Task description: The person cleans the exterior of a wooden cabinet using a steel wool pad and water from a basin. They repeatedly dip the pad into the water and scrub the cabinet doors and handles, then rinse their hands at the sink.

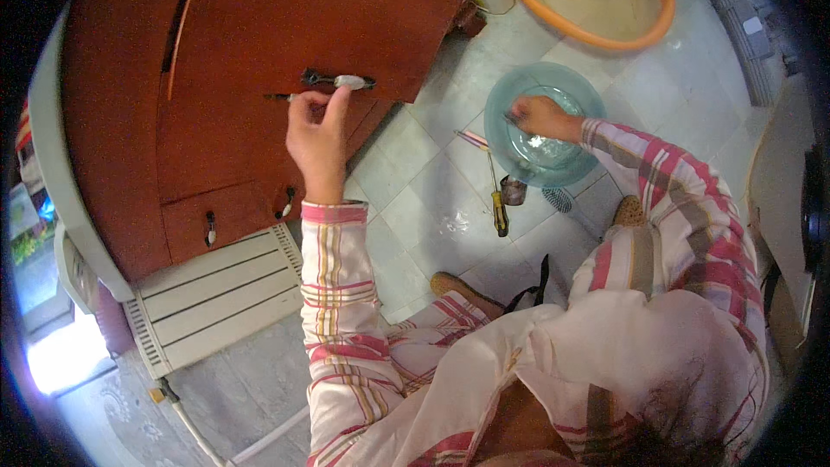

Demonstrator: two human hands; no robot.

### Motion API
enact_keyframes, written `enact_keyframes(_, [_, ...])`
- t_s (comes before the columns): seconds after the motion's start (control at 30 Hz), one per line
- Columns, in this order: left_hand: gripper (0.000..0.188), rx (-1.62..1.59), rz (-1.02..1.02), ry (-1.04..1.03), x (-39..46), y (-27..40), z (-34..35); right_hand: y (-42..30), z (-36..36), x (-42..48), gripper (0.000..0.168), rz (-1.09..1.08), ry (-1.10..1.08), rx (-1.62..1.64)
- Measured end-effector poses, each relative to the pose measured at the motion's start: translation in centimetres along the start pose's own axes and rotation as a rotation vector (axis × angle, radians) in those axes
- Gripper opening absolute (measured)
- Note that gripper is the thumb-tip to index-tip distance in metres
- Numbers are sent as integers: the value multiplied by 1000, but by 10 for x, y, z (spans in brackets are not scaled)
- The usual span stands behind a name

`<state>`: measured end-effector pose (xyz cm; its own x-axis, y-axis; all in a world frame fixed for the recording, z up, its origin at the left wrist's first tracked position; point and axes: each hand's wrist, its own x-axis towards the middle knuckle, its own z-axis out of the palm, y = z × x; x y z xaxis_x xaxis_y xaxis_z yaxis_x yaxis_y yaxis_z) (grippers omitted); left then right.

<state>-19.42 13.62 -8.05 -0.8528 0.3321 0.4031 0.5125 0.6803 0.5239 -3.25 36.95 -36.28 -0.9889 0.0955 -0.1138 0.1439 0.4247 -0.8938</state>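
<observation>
My left hand (318,143) is raised in front of a reddish-brown wooden cabinet (220,136), thumb and forefinger curled towards each other. Its thumb tip overlaps a black cabinet handle with a white middle (350,82). Beside the forefinger, a thin dark piece with a white part (279,97) sticks out; whether the fingers grip it or it is fixed to the cabinet, I cannot tell. Over on the right, my right hand (545,118) reaches into a teal plastic basin (496,94) of clear water. Its fingertips pinch a small dark object (511,117), too blurred to identify.
Near the basin, a yellow-and-black screwdriver (499,213), a thin pink-and-white stick (472,140), a small brown container (513,191) and a brush (556,200) lie on the tiled floor (434,201). An orange tub (570,31) holds cloudy water. A white radiator (220,301) stands below the cabinet drawers.
</observation>
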Motion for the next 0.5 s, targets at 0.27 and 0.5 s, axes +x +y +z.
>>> enact_keyframes(0.27, [41,-726,-216,43,14,-10,7,-77,-5,104,32,230,321,952])
enact_keyframes(0.5, [30,-264,-224,-126,-10,15,19,-48,-26,164,37,380,552,1419])
